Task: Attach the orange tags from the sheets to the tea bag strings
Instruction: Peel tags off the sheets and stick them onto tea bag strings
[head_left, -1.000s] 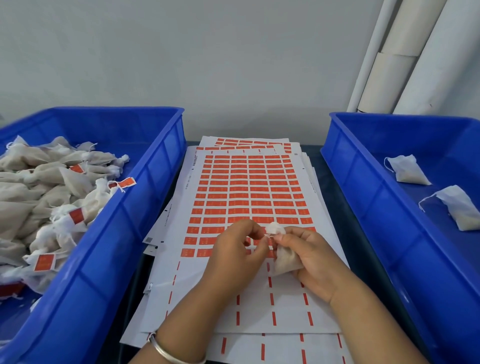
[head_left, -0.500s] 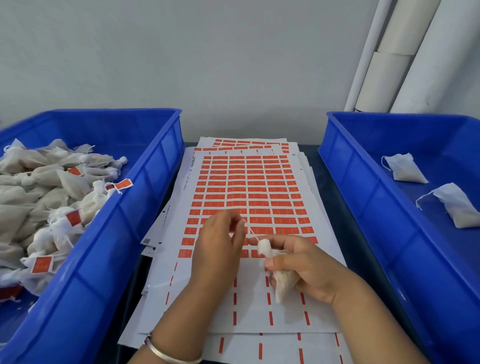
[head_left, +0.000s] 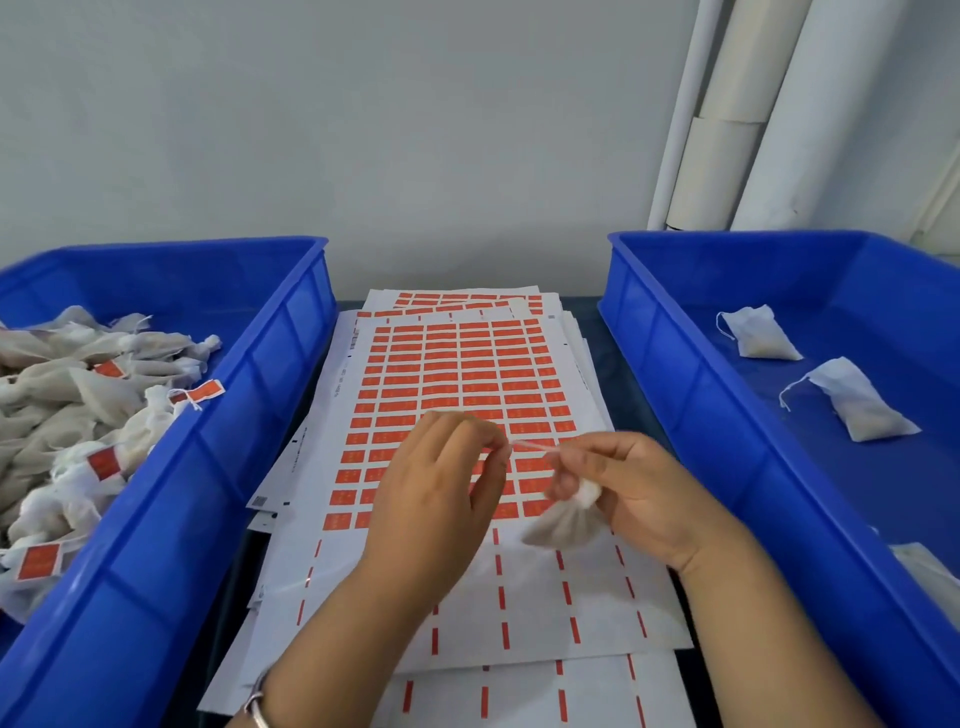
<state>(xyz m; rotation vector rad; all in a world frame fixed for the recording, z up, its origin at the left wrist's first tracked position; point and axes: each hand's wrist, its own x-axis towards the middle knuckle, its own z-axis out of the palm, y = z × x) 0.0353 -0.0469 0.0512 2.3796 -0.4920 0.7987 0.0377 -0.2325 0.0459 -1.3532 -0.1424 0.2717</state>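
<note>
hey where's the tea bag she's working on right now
In the head view, the tea bag hangs from the right hand, right of centre above the tag sheet; the left hand pinches its string.

left hand (head_left: 436, 499) pinching string (head_left: 535, 446), right hand (head_left: 644, 493) gripping tea bag (head_left: 563, 522)

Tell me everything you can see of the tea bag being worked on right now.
The tea bag is a small, off-white pouch of thin fabric, gathered at its neck, with a pale filling showing through. The right hand holds it at the bunched neck, above the tag sheet, body hanging down and slightly blurred. Its white string runs taut from the right hand's fingers to the left hand, which pinches the other end. No orange tag shows on it.
</note>
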